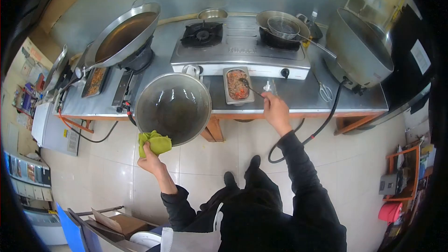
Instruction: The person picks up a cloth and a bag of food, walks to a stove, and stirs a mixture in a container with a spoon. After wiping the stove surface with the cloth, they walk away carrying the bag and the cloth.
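My left hand (150, 158) grips a green cloth (155, 143) wrapped on the rim of a large steel wok (173, 107), which is tilted toward me off the counter's front edge. My right hand (275, 108) holds a long spoon (249, 87) whose bowl rests in a rectangular steel tray (238, 85) of reddish chopped food on the steel counter (298, 94).
A two-burner gas stove (240, 46) sits behind the tray, with a strainer (283, 27) in a pan on its right burner. A big wok (122, 32) stands at the left, a second food tray (94, 81) below it, and a large pot (358, 49) at the right. A black hose (322, 126) hangs down.
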Demonstrator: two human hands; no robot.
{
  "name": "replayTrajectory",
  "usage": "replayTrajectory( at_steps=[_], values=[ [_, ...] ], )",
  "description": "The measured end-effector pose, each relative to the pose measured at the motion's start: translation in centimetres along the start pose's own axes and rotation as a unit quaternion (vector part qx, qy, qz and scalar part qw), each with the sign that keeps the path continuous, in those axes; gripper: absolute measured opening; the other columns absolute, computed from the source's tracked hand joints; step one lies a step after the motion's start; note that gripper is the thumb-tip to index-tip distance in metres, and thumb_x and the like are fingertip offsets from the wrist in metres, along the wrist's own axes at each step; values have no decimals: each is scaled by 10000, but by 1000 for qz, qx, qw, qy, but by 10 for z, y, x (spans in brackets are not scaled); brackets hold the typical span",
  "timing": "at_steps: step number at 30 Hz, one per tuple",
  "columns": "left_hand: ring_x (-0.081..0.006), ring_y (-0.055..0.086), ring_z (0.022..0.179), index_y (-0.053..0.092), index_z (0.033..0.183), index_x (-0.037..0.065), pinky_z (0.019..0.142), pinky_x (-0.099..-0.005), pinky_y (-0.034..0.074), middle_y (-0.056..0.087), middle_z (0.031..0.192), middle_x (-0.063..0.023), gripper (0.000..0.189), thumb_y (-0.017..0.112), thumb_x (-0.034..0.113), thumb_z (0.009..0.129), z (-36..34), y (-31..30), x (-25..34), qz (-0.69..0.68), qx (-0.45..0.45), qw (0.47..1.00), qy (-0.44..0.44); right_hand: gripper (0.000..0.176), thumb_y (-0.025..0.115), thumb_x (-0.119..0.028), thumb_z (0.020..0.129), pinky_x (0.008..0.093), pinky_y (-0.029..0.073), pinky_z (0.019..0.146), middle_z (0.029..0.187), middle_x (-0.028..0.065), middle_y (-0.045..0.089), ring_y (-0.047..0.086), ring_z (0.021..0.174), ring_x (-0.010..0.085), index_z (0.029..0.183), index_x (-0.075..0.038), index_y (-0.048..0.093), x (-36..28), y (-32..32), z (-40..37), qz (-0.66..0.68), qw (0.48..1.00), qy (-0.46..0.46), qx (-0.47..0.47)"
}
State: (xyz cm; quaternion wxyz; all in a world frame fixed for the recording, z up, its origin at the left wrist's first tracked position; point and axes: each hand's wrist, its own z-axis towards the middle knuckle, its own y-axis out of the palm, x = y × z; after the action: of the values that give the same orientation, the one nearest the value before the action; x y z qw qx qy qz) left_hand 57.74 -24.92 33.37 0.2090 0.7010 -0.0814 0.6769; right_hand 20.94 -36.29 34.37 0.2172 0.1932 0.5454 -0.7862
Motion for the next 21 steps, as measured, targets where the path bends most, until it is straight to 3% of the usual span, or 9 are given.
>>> replayTrajectory(
  at_steps=[4,12,15,18,21],
  values=[
    [-218,655,674,619,900,-158,603,-323,560,656,810,-159,299,653,117,787,-8,-17,4,14,22,1000,4,166,507,-115,860,454,464,675,769,161,634,608,750,361,991,-106,608,16,6,6,61,998,5,5],
    [-229,660,680,615,929,-160,594,-332,569,653,832,-173,317,647,123,788,-20,-16,14,9,53,998,29,176,515,-118,862,437,461,659,746,155,629,606,725,355,1007,-97,611,35,15,6,125,992,23,-9],
    [-236,660,683,612,929,-163,581,-336,571,650,839,-182,326,648,127,785,-21,-6,18,3,57,998,22,200,529,-115,869,335,481,646,745,116,641,635,688,223,1046,-80,616,43,19,5,157,986,51,-20],
    [-254,657,681,596,892,-184,574,-344,574,642,840,-196,337,662,122,765,-15,9,20,-13,57,998,24,191,519,-100,887,285,466,622,712,71,619,612,660,148,1049,-56,609,48,16,1,236,970,55,-13],
    [-267,657,685,586,880,-192,568,-352,578,635,848,-204,343,669,117,755,-12,29,26,-12,47,998,44,173,520,-98,887,285,433,586,662,61,578,545,597,143,1034,-59,604,59,14,-5,330,940,87,-15]
  ],
)
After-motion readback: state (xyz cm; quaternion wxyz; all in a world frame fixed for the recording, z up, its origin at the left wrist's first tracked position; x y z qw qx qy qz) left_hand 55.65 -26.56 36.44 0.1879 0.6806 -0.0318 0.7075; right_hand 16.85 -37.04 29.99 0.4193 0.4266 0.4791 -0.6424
